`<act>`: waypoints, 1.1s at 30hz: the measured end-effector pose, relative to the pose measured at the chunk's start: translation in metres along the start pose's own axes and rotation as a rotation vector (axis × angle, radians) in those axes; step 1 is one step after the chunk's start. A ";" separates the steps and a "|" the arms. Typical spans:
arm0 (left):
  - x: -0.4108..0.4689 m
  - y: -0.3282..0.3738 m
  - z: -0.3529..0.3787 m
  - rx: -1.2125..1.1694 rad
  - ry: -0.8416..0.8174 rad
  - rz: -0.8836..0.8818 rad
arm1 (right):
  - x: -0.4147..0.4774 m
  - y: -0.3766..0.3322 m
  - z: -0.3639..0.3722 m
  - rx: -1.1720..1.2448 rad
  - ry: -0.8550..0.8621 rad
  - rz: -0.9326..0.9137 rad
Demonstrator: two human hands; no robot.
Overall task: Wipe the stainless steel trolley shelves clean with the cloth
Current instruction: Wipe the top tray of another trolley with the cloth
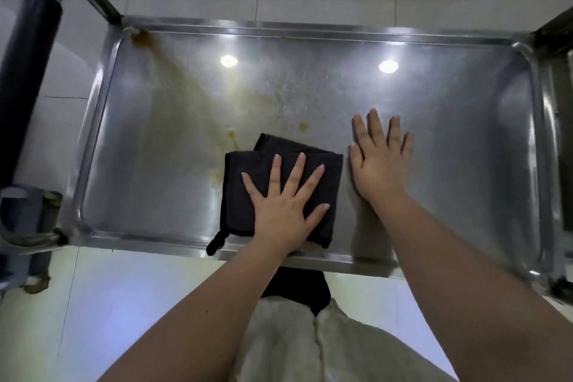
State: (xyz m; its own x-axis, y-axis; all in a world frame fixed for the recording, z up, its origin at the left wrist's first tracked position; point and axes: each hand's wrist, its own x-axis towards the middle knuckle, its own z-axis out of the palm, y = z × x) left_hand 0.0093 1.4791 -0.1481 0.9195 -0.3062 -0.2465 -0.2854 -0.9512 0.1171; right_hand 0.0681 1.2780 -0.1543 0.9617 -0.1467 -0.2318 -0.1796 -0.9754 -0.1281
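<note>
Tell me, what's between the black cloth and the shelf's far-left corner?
Only a brownish smear streaking across the steel shelf beyond the cloth, seen in the head view.

I see folded black cloth (pixel 248 195) flat near the front rim of brown-stained steel trolley shelf (pixel 449 149).

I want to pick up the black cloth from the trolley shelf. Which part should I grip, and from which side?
Probably its left edge, coming from the left. The cloth lies folded flat and the left hand presses its right half, so the left half is bare. The loop at its near left corner, over the shelf rim, also gives a hold.
</note>
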 end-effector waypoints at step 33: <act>0.091 -0.018 -0.031 0.020 0.028 0.148 | 0.012 0.009 0.009 -0.012 0.046 -0.021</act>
State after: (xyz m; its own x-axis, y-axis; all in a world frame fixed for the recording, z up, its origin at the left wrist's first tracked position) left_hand 0.1068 1.4693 -0.1424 0.8742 -0.4419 -0.2011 -0.4232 -0.8966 0.1304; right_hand 0.0757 1.2693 -0.1672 0.9736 -0.1336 -0.1849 -0.1574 -0.9801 -0.1208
